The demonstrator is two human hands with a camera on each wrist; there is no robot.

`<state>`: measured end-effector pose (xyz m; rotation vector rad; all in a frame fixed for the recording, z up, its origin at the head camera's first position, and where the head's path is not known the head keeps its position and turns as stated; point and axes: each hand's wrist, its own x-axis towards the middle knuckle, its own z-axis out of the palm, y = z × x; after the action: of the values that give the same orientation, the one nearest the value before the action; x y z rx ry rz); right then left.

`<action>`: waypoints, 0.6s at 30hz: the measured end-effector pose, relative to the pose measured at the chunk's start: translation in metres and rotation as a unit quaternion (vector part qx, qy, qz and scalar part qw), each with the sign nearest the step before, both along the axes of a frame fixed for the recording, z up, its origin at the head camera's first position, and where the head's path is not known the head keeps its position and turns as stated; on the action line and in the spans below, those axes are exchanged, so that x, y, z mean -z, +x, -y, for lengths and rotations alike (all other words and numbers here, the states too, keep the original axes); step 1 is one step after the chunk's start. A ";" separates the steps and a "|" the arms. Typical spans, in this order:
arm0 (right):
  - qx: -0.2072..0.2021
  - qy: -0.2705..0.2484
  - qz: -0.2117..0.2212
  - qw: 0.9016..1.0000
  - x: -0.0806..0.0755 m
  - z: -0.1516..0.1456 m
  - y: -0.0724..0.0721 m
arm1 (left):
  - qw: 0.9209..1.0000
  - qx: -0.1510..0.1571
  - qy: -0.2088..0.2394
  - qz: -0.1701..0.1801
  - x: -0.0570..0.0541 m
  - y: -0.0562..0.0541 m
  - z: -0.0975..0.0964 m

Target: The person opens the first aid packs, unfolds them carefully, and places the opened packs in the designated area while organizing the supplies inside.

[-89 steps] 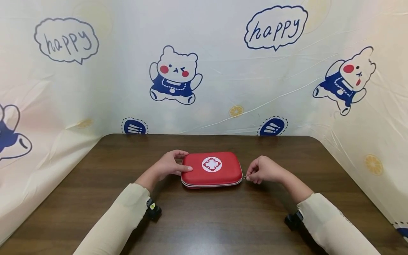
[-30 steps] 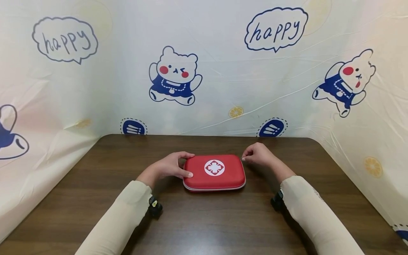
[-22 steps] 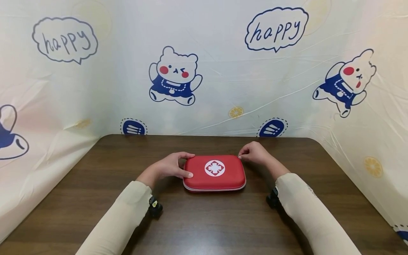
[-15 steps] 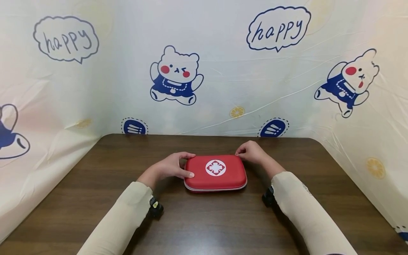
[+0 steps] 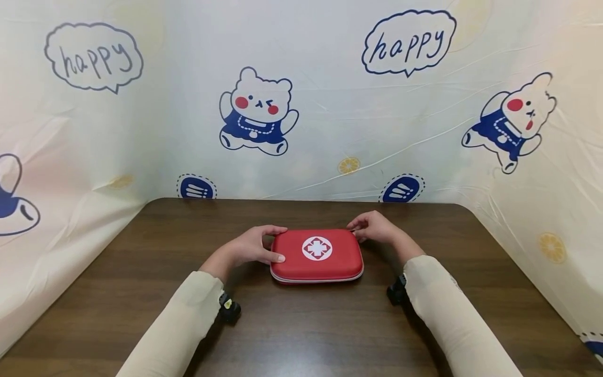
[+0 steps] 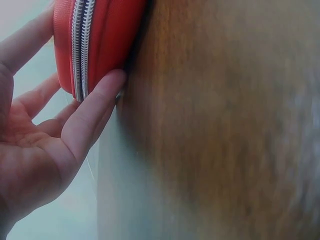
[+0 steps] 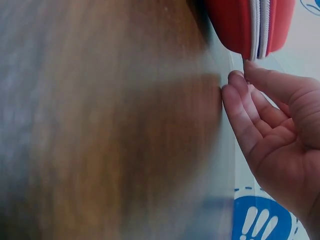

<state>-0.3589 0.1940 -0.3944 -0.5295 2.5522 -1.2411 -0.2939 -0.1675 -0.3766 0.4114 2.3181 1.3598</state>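
A red first-aid case (image 5: pixel 330 264) with a white cross emblem lies flat on the table. My left hand (image 5: pixel 247 246) grips its left end, the thumb over the top and the fingers round the edge. Silvery zipper teeth (image 6: pixel 81 50) run along the side in the left wrist view. At the case's back right corner is my right hand (image 5: pixel 379 229). In the right wrist view, its thumb and forefinger pinch a small dark zipper pull (image 7: pixel 245 72) just beside the zipper (image 7: pixel 258 30); most of the pull is hidden by the fingertips.
The brown wooden table (image 5: pixel 301 324) has rounded far corners. A pale curtain (image 5: pixel 325 120) printed with bears and speech bubbles hangs behind it and at both sides. A small black camera is strapped on each wrist.
My right hand has moved from the case's front right corner round to its back right corner, and its fingers have lately spread a little. The left hand has kept its grip.
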 end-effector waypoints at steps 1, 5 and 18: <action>0.000 -0.010 0.009 1.000 0.000 -0.002 0.000 | 1.000 -0.001 0.002 0.000 0.001 0.000 0.000; -0.003 -0.039 0.033 0.999 -0.001 -0.008 0.003 | 1.000 -0.008 0.013 0.003 0.003 0.001 0.001; 0.001 -0.100 0.049 0.994 -0.002 -0.017 0.021 | 0.999 -0.035 0.003 -0.041 0.007 0.008 0.003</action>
<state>-0.3375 0.2114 -0.3921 -0.4931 2.3633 -1.4940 -0.2856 -0.1706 -0.3833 0.3983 2.4151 1.4077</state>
